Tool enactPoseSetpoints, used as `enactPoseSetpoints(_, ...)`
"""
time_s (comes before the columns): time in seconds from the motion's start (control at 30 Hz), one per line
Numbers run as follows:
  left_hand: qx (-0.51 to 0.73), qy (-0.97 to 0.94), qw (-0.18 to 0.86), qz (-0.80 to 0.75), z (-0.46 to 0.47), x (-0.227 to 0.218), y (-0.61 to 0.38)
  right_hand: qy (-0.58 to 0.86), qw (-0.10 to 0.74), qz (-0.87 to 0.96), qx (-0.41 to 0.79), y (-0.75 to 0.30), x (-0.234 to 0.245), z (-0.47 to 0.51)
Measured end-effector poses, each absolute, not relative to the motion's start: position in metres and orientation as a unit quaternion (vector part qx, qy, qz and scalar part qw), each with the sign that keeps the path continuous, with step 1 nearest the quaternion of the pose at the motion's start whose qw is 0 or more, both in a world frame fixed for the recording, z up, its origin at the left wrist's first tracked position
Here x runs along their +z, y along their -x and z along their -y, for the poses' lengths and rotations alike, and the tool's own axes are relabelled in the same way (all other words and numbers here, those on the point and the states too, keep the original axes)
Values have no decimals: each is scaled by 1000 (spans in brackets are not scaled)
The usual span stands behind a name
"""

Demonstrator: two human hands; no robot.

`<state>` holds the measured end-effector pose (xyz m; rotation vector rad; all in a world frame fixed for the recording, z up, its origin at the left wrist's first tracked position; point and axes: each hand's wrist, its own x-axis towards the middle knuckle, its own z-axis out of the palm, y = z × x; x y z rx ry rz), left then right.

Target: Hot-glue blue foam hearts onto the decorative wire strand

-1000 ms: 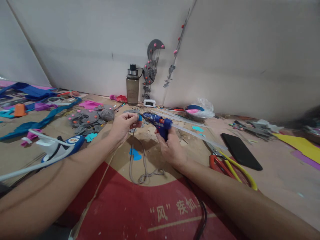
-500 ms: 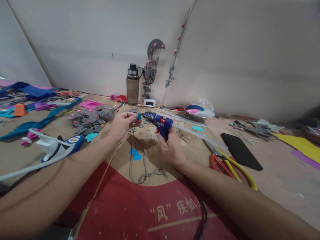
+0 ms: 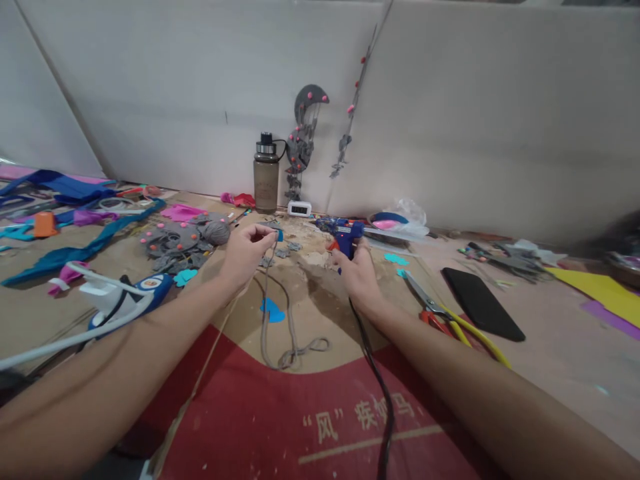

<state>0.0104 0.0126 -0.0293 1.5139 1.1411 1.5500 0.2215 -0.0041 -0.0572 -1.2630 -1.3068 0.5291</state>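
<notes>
My left hand [image 3: 250, 253] pinches a small blue felt piece [image 3: 279, 235], which pokes out past the fingertips. A grey cord [image 3: 265, 327] hangs from that pinch and trails in loops over the cardboard. My right hand [image 3: 359, 270] is wrapped around the handle of a blue hot glue gun [image 3: 345, 233], its nozzle pointing left. A clear glue stick [image 3: 390, 236] sticks out of the gun's back. Below, between both arms, lies a bright blue felt cutout [image 3: 271, 310]. Grey felt scraps [image 3: 289, 249] rest just behind my left fingertips.
Scissors [image 3: 435, 308] and a black phone [image 3: 483, 303] lie to the right. A bottle [image 3: 266, 177] and a small digital clock [image 3: 299, 209] stand by the wall. On the left are a blue-and-white iron [image 3: 155, 285] and a grey yarn ball [image 3: 216, 228]. The gun's cable [image 3: 385, 400] runs toward me.
The glue gun in my right hand has moved right, its nozzle drawing away from the blue felt piece. My left hand keeps its pinch in almost the same place.
</notes>
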Motion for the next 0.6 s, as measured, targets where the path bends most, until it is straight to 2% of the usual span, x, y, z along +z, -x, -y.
enactPoseSetpoints(0.2,566,-647,221,-460,-6,-22,-11,659,482,541,200,-241,-57,-11)
enactPoseSetpoints(0.3,555,-653,225,-462,-3,-18,-12,718,407,539,166,-247,-54,-15)
enactPoseSetpoints(0.47,545,-645,272,-461,3,-11,-16,763,214,601,102,-254,-47,-16)
enactPoseSetpoints(0.6,545,-646,284,-453,8,-6,-18,747,183,639,-11,-258,-40,-6)
